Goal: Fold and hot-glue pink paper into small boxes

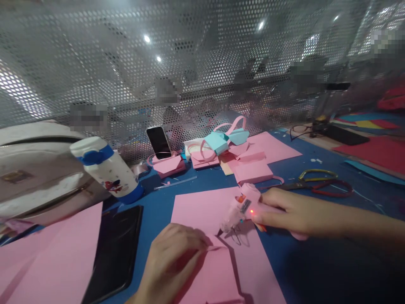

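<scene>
My right hand is wrapped round a pink hot glue gun with a small red light glowing on its side. The gun's dark nozzle points down and left, at the top edge of a folded pink paper piece. Whether the tip touches the paper I cannot tell. My left hand pinches the upper left of that folded piece, by a raised flap. Beneath it lies a flat pink sheet on the blue table.
Scissors lie at right. Behind are small pink paper bags, a turquoise one and a phone. At left stand a tilted bottle, a pale bag and a black tablet-like slab. A perforated metal panel rises behind.
</scene>
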A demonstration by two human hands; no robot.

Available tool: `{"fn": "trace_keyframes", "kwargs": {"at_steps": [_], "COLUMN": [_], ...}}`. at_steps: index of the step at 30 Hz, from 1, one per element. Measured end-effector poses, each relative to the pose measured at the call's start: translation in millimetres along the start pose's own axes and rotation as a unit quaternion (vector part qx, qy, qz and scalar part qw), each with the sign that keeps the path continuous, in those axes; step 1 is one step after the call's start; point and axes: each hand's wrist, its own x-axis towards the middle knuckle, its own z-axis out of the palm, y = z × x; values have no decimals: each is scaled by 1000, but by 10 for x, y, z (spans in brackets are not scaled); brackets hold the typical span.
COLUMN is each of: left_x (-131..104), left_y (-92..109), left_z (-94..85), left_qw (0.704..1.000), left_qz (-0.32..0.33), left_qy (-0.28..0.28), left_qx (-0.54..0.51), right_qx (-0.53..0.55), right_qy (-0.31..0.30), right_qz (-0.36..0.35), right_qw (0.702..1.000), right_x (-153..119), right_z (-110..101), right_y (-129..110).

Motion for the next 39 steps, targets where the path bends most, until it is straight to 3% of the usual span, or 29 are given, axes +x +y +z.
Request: {"fn": "trace_keyframes", "kwargs": {"at_steps": [7,15,21,30,35,39], "left_x": [1,-13,-3,-42,-17,-2], "left_y": [5,16,4,-2,2,2], "left_z": [-9,-10,-13,-10,-12,-11], "left_qw": [1000,1000,1000,1000,1000,1000], "left_qz": [12,10,3,1,2,1], "left_qy": [0,5,5,1,7,19], "left_qx": [-3,-8,3,-7,-9,-2], "right_qx": [5,10,9,45,29,53], "right_qy": [-8,6,-17,26,1,56], "right_qz": [-30,-22,-19,-41,-46,-65], "right_qw": [1000,1000,1000,998,999,995], "right_x": [20,62,27,81,55,85], "right_z": [20,51,-19,-5,-15,-11], "right_y": [12,76,21,85,88,96]}}
